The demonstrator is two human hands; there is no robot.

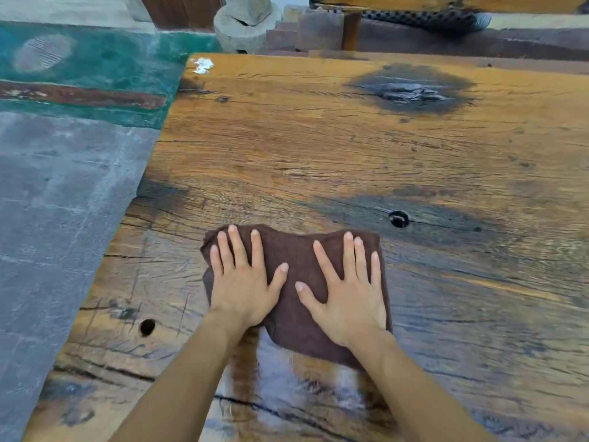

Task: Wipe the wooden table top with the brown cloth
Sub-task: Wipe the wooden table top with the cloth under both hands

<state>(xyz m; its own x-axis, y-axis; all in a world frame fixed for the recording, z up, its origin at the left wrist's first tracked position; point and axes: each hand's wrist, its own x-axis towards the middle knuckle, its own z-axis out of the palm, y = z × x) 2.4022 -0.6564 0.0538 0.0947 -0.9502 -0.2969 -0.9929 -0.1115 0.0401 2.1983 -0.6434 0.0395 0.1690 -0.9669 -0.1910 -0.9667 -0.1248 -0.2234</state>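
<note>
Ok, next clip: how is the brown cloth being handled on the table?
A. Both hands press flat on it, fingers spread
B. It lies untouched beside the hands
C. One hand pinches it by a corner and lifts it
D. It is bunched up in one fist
A: the left hand and right hand both lie palm down on the cloth, fingers straight and spread, holding it flat against the table.

1. A grey floor (pixel 47 218) lies at the left, with a green patch (pixel 111 68) farther back.
2. A brown strip (pixel 79 95) crosses the green patch.
3. A round stone (pixel 245 30) stands at the back, beside dark wooden blocks (pixel 318 35).
</note>
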